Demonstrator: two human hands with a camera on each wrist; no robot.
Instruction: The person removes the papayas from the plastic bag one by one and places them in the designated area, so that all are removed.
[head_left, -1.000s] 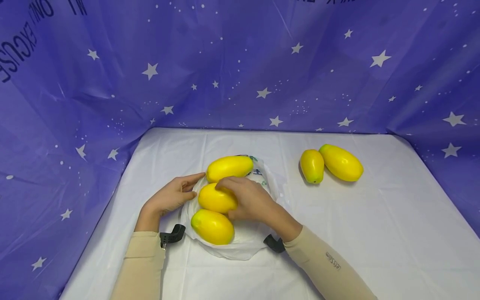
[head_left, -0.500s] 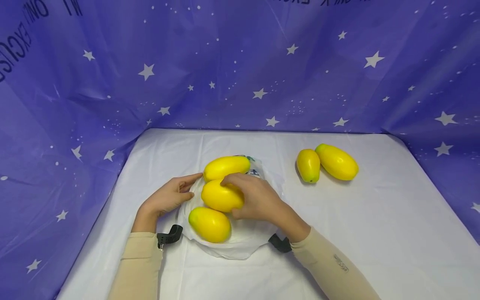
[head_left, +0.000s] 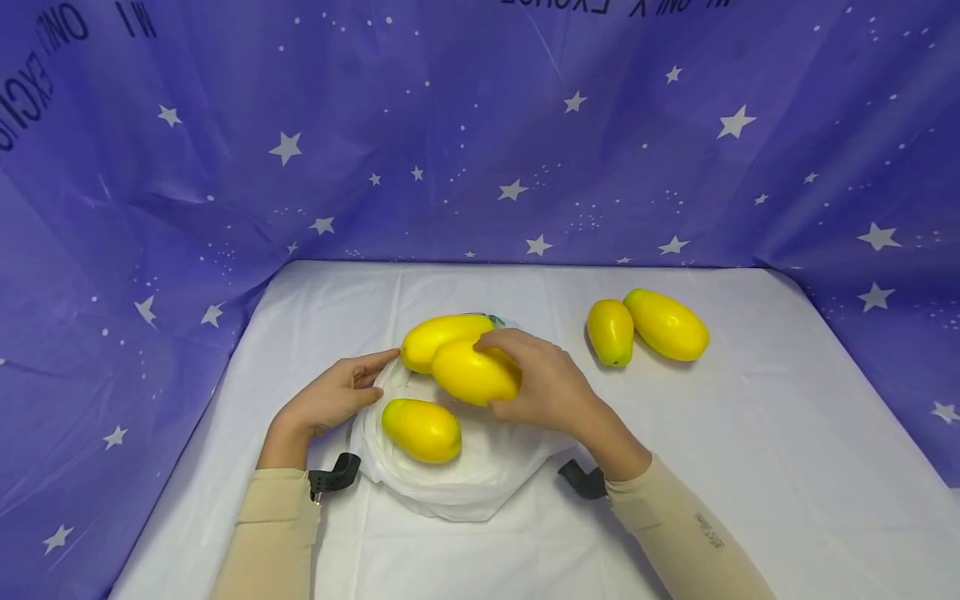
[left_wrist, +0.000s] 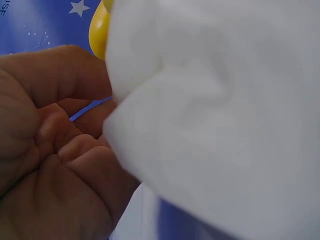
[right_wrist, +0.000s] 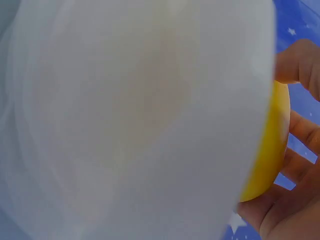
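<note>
A white plastic bag lies on the table with its mouth spread. My left hand holds the bag's left rim between thumb and fingers; the left wrist view shows the thumb against the plastic, and the bag hides the fingertips. My right hand grips a yellow papaya above the bag's middle. In the right wrist view the fingers curl round that papaya, partly hidden by the bag. A second papaya lies at the bag's far side, and a third papaya at its near left.
Two more papayas, a smaller one and a longer one, touch each other on the white tablecloth at the back right. A purple star-patterned curtain closes off the back and sides.
My right hand has raised the middle papaya and moved it right and away from me. The near papaya has shifted slightly and turned. My left hand has stayed at the bag's rim.
</note>
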